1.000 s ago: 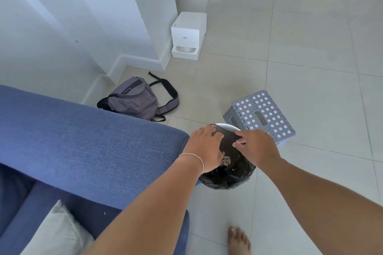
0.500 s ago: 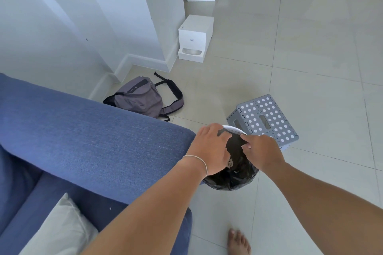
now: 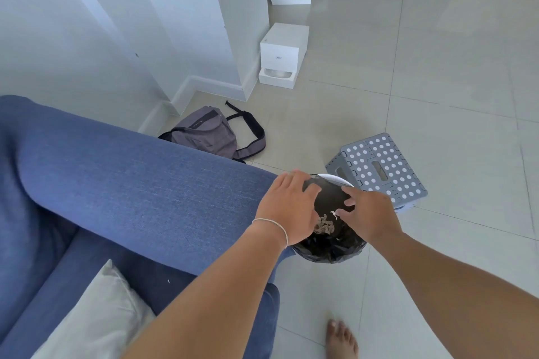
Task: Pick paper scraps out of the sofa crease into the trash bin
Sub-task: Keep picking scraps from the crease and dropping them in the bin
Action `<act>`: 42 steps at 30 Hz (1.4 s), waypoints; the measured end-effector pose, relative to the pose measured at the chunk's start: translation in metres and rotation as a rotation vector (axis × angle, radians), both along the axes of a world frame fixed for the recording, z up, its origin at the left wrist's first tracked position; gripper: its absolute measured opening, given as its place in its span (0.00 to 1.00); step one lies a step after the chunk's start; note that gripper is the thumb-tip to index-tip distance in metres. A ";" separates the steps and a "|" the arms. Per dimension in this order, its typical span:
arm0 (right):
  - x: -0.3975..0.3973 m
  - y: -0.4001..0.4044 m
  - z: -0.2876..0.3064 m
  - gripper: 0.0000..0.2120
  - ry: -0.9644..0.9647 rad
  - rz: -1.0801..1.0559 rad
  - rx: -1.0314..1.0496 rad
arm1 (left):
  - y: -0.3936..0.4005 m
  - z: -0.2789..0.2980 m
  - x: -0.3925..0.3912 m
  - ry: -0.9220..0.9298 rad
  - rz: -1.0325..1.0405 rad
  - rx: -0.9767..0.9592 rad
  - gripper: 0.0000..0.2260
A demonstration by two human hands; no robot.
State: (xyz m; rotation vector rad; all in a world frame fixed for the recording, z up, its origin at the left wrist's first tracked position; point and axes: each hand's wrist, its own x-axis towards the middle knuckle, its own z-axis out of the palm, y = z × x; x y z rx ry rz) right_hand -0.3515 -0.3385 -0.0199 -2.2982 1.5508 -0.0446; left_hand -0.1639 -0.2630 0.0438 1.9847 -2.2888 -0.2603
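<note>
The trash bin (image 3: 335,178), white-rimmed and lined with a black bag, stands on the floor beside the end of the blue sofa (image 3: 131,183). My left hand (image 3: 287,207) and my right hand (image 3: 370,216) hover palm-down over its mouth, fingers spread, with nothing gripped. A clump of paper scraps (image 3: 323,226) lies inside the bag between the hands, and one small white scrap (image 3: 334,214) is by my right thumb. A tiny white scrap (image 3: 168,281) sits on the sofa seat near the armrest crease.
A grey dotted step stool (image 3: 379,169) stands right behind the bin. A grey backpack (image 3: 207,134) lies on the floor by the wall, with a white box-shaped device (image 3: 283,55) farther back. A pale cushion (image 3: 96,315) rests on the seat. My bare foot (image 3: 341,338) is near the bin.
My two hands have drawn slightly apart over the bin with fingers spread wider, and the scraps inside the bag now show between them.
</note>
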 end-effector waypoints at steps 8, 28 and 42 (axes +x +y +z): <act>-0.013 0.003 0.008 0.25 0.000 -0.035 0.003 | 0.002 -0.003 0.000 0.009 0.019 -0.022 0.18; 0.222 0.089 0.074 0.19 -0.274 0.662 -0.286 | 0.190 0.018 0.209 -0.051 0.775 -0.002 0.24; 0.345 0.270 -0.026 0.12 -0.118 0.770 -0.271 | 0.295 -0.061 0.306 0.143 1.065 0.214 0.21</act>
